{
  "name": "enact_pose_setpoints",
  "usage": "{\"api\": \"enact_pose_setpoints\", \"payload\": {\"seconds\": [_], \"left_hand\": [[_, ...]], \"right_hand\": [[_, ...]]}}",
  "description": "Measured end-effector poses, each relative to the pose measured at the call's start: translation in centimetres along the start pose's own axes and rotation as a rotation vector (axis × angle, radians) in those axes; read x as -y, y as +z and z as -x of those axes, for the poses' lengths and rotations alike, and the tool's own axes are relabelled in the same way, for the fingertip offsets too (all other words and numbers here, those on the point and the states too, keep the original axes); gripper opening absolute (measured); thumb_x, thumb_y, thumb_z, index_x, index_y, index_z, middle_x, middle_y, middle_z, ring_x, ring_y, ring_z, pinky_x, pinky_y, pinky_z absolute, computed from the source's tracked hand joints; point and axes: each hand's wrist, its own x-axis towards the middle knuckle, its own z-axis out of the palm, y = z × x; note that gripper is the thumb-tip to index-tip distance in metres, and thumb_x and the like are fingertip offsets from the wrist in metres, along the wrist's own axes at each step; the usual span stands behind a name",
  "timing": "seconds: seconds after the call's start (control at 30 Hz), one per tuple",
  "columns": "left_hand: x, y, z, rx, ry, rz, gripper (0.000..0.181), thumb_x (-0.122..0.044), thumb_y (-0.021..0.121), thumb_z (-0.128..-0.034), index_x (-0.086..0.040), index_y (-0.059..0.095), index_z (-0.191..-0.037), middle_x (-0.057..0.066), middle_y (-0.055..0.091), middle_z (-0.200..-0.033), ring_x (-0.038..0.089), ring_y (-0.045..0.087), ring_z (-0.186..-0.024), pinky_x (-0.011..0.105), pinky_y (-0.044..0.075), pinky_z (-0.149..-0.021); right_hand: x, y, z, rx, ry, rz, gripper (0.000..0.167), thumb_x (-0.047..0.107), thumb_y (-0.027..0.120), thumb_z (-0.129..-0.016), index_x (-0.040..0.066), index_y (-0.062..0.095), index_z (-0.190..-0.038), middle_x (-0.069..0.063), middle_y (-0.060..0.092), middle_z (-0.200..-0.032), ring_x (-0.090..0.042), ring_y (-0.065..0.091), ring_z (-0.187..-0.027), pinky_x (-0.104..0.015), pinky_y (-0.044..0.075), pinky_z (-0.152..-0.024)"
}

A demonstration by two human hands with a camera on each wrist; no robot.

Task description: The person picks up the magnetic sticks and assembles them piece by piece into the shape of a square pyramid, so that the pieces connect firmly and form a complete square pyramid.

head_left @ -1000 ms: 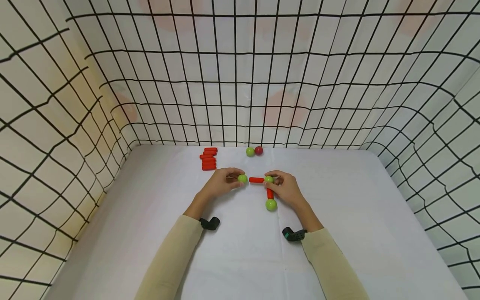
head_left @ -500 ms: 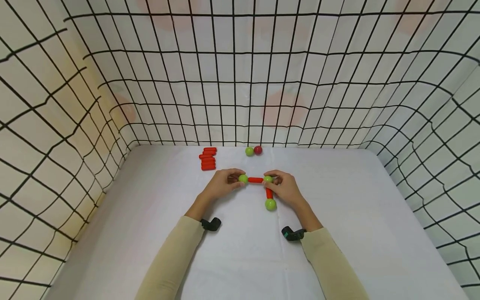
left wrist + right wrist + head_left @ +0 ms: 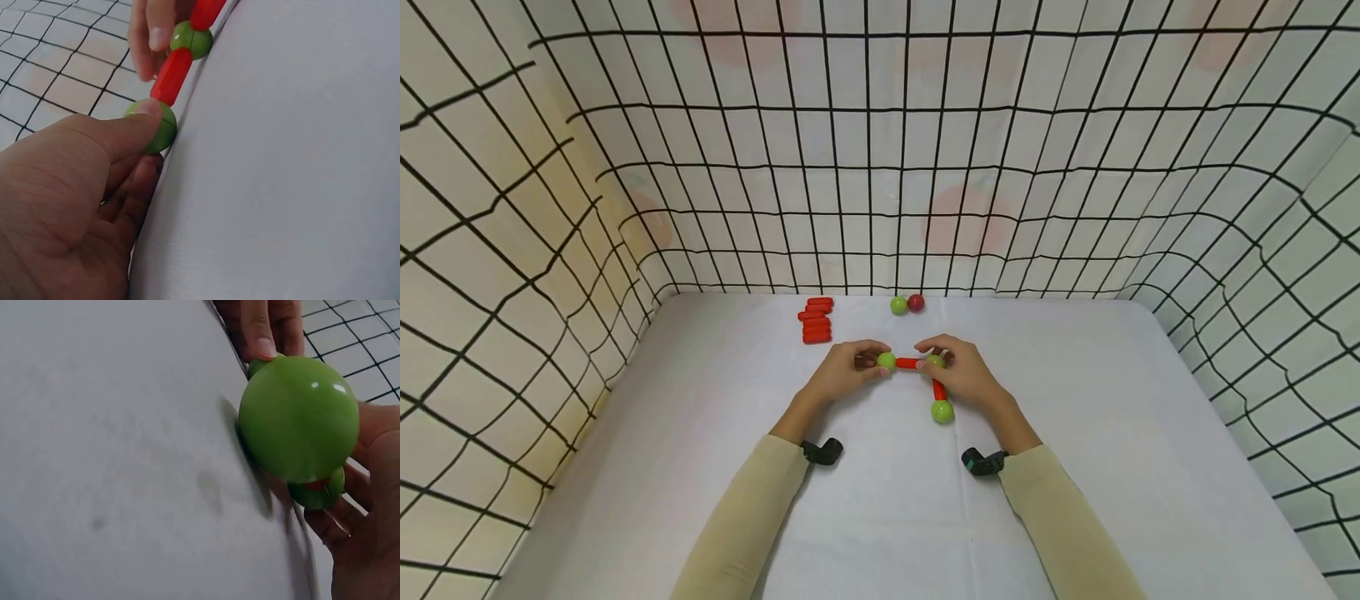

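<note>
My left hand (image 3: 844, 368) pinches a green ball (image 3: 887, 361) between thumb and fingers. A red rod (image 3: 172, 78) joins that ball to a second green ball (image 3: 192, 40), forming a corner. From there another red rod (image 3: 939, 389) runs toward me to a third green ball (image 3: 942, 412), which looms large in the right wrist view (image 3: 300, 419). My right hand (image 3: 964, 371) hovers around the corner ball, its fingers spread loosely past it. Part of the first rod is hidden behind the right thumb in the head view.
Several red rods (image 3: 817, 322) lie stacked at the back left of the white table (image 3: 1075, 400). Beside each other near the back edge sit a loose green ball (image 3: 898, 306) and a red ball (image 3: 916, 303). Black netting (image 3: 880, 192) encloses the back and sides.
The left hand's green ball has moved right and now meets the end of the red rod. My right fingers have loosened from the corner ball and shifted slightly left.
</note>
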Motion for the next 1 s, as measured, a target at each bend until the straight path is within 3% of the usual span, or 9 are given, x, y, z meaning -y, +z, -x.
{"api": "enact_pose_setpoints", "payload": {"seconds": [0.1,0.3,0.47,0.6,0.73,0.83,1.0], "left_hand": [[-0.3,0.0,0.0,0.014,0.02,-0.002,0.043,-0.023,0.08,-0.0919,-0.011,0.069,-0.132,0.001,0.073,-0.119,0.016,0.068,-0.105,0.032,0.057,-0.1],[-0.5,-1.1,0.1,0.002,0.001,-0.072,0.044,-0.032,0.071,-0.0989,-0.013,0.066,-0.138,0.002,0.071,-0.126,0.018,0.068,-0.11,0.037,0.057,-0.101],[0.0,-2.9,1.0,-0.089,-0.018,-0.139,0.038,-0.029,0.068,-0.1007,-0.014,0.067,-0.136,0.002,0.07,-0.129,0.022,0.066,-0.116,0.041,0.056,-0.103],[0.6,-4.3,1.9,-0.186,-0.006,-0.218,0.034,-0.021,0.07,-0.0989,-0.012,0.069,-0.132,0.007,0.069,-0.13,0.027,0.063,-0.124,0.046,0.05,-0.11],[1.4,-5.4,2.7,-0.272,-0.03,-0.295,0.032,-0.014,0.07,-0.097,-0.008,0.07,-0.129,0.012,0.065,-0.135,0.033,0.056,-0.131,0.051,0.043,-0.115],[1.9,-6.0,3.0,-0.302,-0.058,-0.36,0.033,-0.011,0.068,-0.0967,-0.005,0.07,-0.129,0.014,0.061,-0.139,0.035,0.049,-0.135,0.053,0.041,-0.117],[2.3,-6.4,3.3,-0.299,-0.084,-0.435,0.034,-0.007,0.068,-0.0961,-0.002,0.069,-0.13,0.017,0.062,-0.137,0.039,0.051,-0.132,0.052,0.045,-0.115]], "right_hand": [[0.1,0.0,-0.1,0.056,0.017,0.02,0.025,0.028,0.074,-0.097,0.019,0.075,-0.12,0.002,0.073,-0.119,-0.019,0.059,-0.1,-0.035,0.049,-0.087],[0.3,-0.3,0.4,0.059,0.076,0.019,0.019,0.028,0.073,-0.097,0.022,0.077,-0.114,0.001,0.073,-0.113,-0.022,0.056,-0.093,-0.036,0.046,-0.082],[0.5,-0.6,1.1,0.054,0.077,0.04,0.022,0.025,0.072,-0.097,0.019,0.075,-0.118,0.002,0.074,-0.111,-0.021,0.058,-0.091,-0.036,0.05,-0.083],[0.5,-0.8,1.6,0.053,0.085,0.073,0.024,0.023,0.072,-0.096,0.018,0.073,-0.119,0.001,0.074,-0.111,-0.021,0.061,-0.096,-0.038,0.053,-0.089],[0.7,-1.2,2.1,0.047,0.116,0.081,0.028,0.022,0.072,-0.094,0.016,0.071,-0.122,-0.002,0.073,-0.112,-0.023,0.063,-0.098,-0.04,0.053,-0.092],[1.0,-1.6,2.5,0.036,0.134,0.076,0.032,0.02,0.073,-0.092,0.014,0.07,-0.124,-0.003,0.073,-0.111,-0.022,0.063,-0.094,-0.038,0.053,-0.087],[1.2,-2.0,2.8,0.031,0.161,0.076,0.037,0.019,0.075,-0.09,0.013,0.067,-0.127,-0.005,0.072,-0.113,-0.017,0.059,-0.079,-0.027,0.05,-0.07]]}}
